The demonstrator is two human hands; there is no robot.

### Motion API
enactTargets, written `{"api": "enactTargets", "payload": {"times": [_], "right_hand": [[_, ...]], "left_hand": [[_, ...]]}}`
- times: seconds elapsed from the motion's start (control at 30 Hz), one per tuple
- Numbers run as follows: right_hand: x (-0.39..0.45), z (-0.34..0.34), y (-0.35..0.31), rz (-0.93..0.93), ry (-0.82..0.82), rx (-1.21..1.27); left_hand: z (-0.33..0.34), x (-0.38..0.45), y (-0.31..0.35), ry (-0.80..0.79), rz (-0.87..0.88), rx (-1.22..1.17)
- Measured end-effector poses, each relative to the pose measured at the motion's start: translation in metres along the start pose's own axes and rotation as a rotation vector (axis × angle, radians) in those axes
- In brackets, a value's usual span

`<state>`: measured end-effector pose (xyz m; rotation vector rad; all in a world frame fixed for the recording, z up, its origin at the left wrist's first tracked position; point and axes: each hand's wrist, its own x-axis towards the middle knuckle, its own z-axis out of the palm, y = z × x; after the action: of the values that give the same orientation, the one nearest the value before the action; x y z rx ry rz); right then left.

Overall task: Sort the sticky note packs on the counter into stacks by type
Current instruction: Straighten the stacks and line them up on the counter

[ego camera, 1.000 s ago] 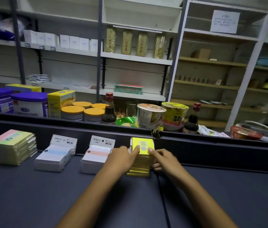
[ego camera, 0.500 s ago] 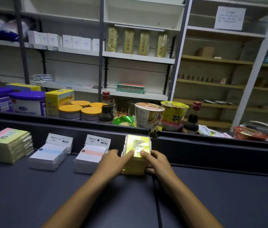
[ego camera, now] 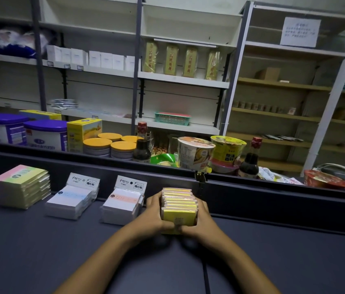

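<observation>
A stack of small yellow sticky note packs [ego camera: 179, 205] is tipped toward me on the dark counter [ego camera: 40, 251], so the packs' edges show. My left hand [ego camera: 153, 215] grips its left side and my right hand [ego camera: 199, 219] grips its right side, thumbs meeting at the near end. To the left stand a stack of white packs with an orange band [ego camera: 122, 205], a stack of white packs with a blue band [ego camera: 72, 200], and a taller stack of pink-green-yellow packs [ego camera: 22, 185].
A raised dark rail [ego camera: 252, 194] runs along the counter's back edge, right behind the stacks. Beyond it stand soy sauce bottles [ego camera: 143, 143], instant noodle cups [ego camera: 195, 152], tins and boxes. Shelving fills the background.
The yellow stack has tilted from upright toward me, with both hands sliding down from its top to clasp its sides. The camera has also shifted slightly.
</observation>
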<state>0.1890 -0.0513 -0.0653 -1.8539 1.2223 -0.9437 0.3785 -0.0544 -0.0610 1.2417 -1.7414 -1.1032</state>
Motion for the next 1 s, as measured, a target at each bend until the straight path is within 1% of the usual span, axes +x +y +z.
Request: {"api": "enactTargets", "payload": {"times": [0.1,0.23,0.33,0.4,0.5,0.57,0.7,0.87,1.0], "right_hand": [[0.0,0.005,0.001,0.011,0.005,0.004],[0.0,0.011,-0.001,-0.004,-0.003,0.08],[-0.004,0.011,-0.002,-0.025,-0.008,0.119],[-0.005,0.011,-0.004,-0.054,-0.002,0.099],[-0.004,0.008,-0.009,-0.114,0.053,0.077],[-0.004,0.007,-0.009,-0.105,0.063,0.078],[-0.008,0.011,-0.008,-0.081,0.0,0.038],[-0.009,0.012,-0.012,-0.115,0.056,-0.009],[-0.01,0.014,-0.012,-0.103,0.045,-0.046]], "left_hand": [[0.008,-0.001,0.004,0.018,0.029,-0.068],[0.011,-0.001,0.008,0.044,0.047,-0.114],[0.012,-0.002,0.01,0.059,0.075,-0.043],[0.011,-0.002,0.01,0.065,0.115,-0.01],[0.008,0.003,0.005,0.087,0.182,0.004],[0.005,0.005,0.0,0.08,0.187,0.029],[0.006,0.006,-0.014,0.056,0.19,0.158],[0.003,0.014,-0.019,0.09,0.219,0.186],[0.005,0.015,-0.022,0.081,0.202,0.213]]}}
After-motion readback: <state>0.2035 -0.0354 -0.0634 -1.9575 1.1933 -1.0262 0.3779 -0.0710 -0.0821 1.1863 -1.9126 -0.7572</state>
